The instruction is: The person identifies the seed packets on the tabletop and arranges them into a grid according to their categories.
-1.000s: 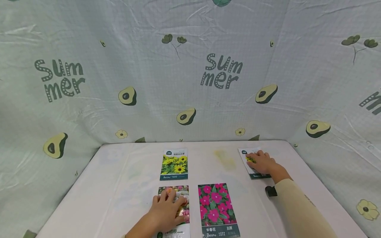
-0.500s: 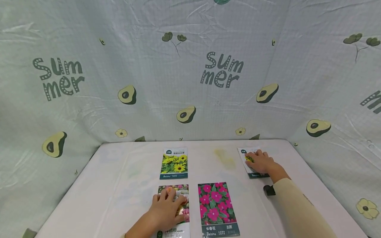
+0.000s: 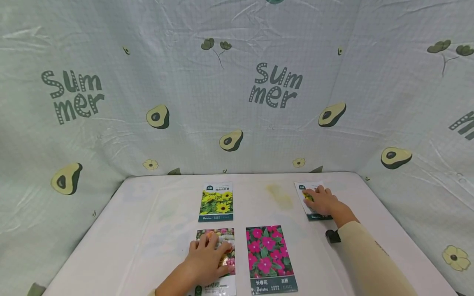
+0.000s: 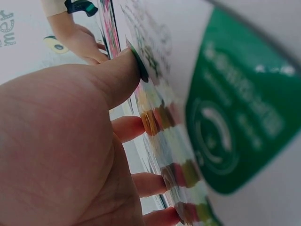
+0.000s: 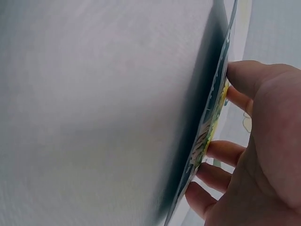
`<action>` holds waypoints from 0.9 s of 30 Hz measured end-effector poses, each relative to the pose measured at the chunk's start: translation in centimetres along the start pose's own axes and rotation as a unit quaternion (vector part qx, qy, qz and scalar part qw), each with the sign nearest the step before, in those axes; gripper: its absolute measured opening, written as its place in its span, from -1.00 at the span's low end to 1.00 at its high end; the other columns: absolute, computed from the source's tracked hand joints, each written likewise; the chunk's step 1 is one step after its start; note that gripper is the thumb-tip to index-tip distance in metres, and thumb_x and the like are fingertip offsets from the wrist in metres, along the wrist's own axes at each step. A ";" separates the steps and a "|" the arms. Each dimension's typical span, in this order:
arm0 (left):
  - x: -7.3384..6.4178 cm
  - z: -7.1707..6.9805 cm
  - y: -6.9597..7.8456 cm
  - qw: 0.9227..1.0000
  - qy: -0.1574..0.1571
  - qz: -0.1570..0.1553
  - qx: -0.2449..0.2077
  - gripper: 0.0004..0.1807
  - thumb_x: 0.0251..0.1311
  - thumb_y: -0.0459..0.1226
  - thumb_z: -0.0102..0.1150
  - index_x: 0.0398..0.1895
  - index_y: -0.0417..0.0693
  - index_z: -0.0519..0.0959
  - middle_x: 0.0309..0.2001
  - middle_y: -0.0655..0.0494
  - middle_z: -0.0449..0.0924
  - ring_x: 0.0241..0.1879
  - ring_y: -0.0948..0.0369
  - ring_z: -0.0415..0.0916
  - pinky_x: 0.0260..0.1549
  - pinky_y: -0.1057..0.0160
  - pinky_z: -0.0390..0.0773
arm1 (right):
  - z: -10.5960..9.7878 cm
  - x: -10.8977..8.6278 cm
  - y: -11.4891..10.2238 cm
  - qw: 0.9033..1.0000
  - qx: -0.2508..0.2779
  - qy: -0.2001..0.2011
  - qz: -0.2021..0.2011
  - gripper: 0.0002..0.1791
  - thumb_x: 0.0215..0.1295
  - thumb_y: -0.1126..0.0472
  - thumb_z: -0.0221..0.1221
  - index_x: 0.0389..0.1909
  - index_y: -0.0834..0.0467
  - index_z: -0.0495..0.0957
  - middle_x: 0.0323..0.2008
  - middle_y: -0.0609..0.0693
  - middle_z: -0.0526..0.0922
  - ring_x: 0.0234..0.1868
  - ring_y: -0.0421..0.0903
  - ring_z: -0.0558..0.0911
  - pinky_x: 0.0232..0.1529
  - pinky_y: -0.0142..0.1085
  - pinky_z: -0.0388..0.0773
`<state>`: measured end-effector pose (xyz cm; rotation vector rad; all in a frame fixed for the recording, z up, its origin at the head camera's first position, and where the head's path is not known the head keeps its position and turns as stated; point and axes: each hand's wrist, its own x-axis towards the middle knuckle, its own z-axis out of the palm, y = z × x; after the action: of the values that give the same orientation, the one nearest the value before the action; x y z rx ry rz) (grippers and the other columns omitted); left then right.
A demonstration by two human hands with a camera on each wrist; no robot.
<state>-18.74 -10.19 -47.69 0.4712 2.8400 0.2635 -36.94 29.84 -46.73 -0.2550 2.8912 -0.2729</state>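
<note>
My left hand rests spread on a seed packet with pink and white flowers, at the front of the table. Its fingertips and thumb press the packet's face, as the left wrist view also shows. At the back right, my right hand has its fingertips on a seed packet with yellow flowers, covering much of the picture. In the right wrist view the thumb and fingers touch that packet's upper face, and a shadow lies along its near edge.
A yellow sunflower packet lies behind my left hand. To the right of that hand lies a packet with magenta flowers. A curtain printed with avocados hangs behind the white table. A small black device sits at my right wrist.
My right hand and the packet under it have slid slightly left, and the packet lies a little straighter. My left hand stays on its packet. The head view has shifted slightly.
</note>
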 end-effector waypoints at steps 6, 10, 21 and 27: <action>0.0 0.2 -0.1 1.000 0.008 0.003 -0.002 -0.36 0.23 0.31 0.20 0.32 0.36 0.46 0.28 -0.07 0.34 0.38 -0.23 0.17 0.12 -0.40 0.24 | -0.3 -0.1 -0.4 1.000 0.007 -0.002 -0.001 -0.34 0.55 -0.15 0.02 0.54 0.04 0.26 0.38 0.43 0.20 0.27 0.38 0.26 0.29 0.41 0.22; 0.0 0.2 -0.2 1.000 0.012 0.005 0.000 -0.36 0.22 0.31 0.21 0.32 0.37 0.45 0.29 -0.08 0.35 0.37 -0.23 0.18 0.11 -0.40 0.25 | -0.3 -0.2 -0.7 1.000 0.011 -0.008 0.007 -0.33 0.55 -0.17 0.01 0.55 0.03 0.24 0.40 0.44 0.18 0.31 0.40 0.23 0.30 0.42 0.21; -0.3 -0.4 0.2 1.000 0.004 0.002 -0.004 -0.37 0.24 0.27 0.23 0.33 0.33 0.45 0.30 -0.08 0.35 0.37 -0.23 0.17 0.13 -0.39 0.23 | -0.3 -0.5 -1.3 1.000 0.014 -0.010 0.007 -0.33 0.56 -0.15 0.01 0.55 0.04 0.23 0.38 0.44 0.18 0.30 0.41 0.23 0.30 0.42 0.20; -0.3 -0.2 0.1 1.000 0.009 0.004 0.001 -0.36 0.23 0.28 0.23 0.33 0.34 0.45 0.29 -0.07 0.35 0.35 -0.22 0.18 0.11 -0.39 0.25 | -0.2 -0.4 -1.6 1.000 0.015 -0.007 0.007 -0.33 0.55 -0.15 0.01 0.55 0.03 0.24 0.38 0.43 0.18 0.30 0.41 0.22 0.31 0.43 0.19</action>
<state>-18.53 -10.21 -47.44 0.4830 2.8573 0.2693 -36.40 28.39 -46.14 -0.2308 2.8713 -0.3104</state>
